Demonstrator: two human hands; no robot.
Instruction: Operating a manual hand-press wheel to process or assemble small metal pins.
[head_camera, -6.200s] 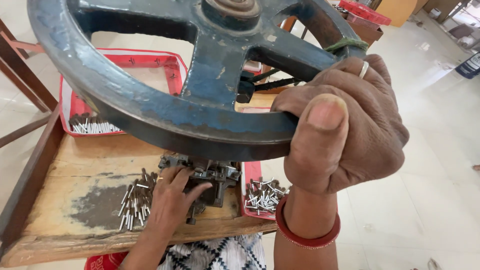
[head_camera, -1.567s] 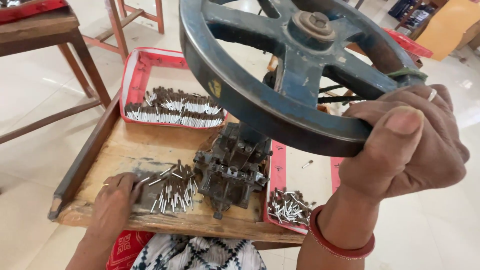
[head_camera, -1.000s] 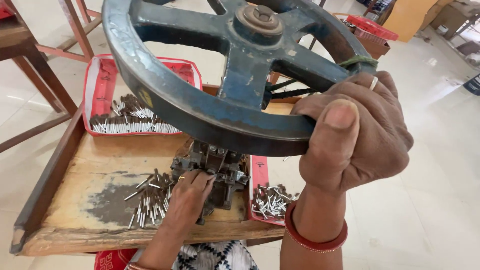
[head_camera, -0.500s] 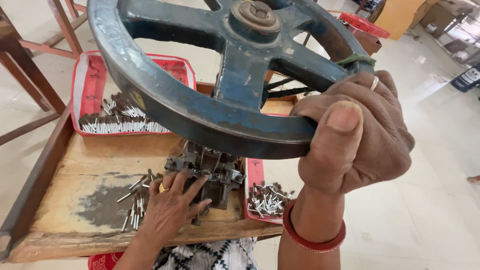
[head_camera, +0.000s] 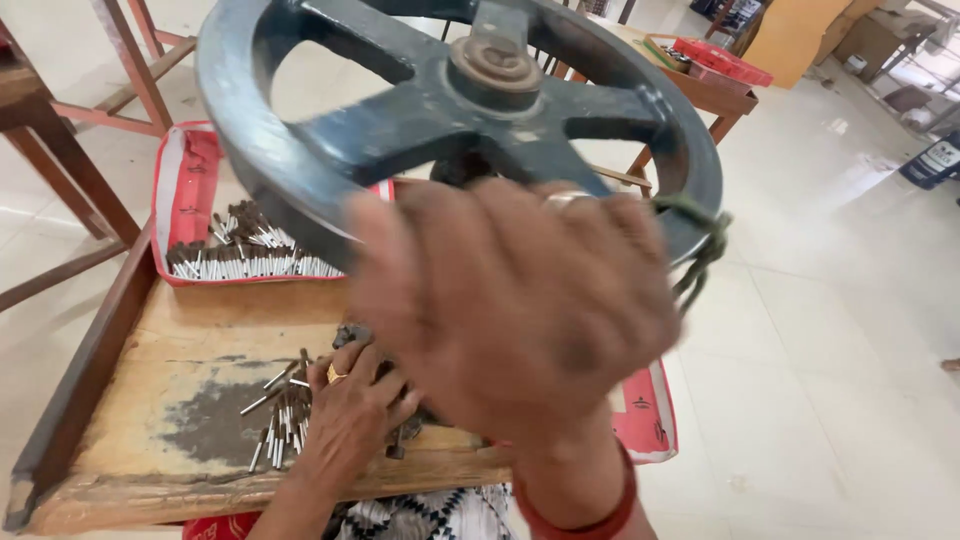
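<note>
A big dark blue-grey cast-iron handwheel with thick spokes (head_camera: 470, 110) fills the upper half of the view, standing over a worn wooden bench with raised edges (head_camera: 180, 350). The right hand (head_camera: 510, 310) is blurred, close to the camera, in front of the wheel's near rim (whether it grips the rim or is loose I cannot tell). A red tray holding rows of thin white-and-brown sticks (head_camera: 240, 255) sits at the bench's far left. The left hand (head_camera: 350, 410) lies lower, fingers curled down onto the bench beside a loose pile of small metal pins (head_camera: 280, 415), touching the nearest ones.
</note>
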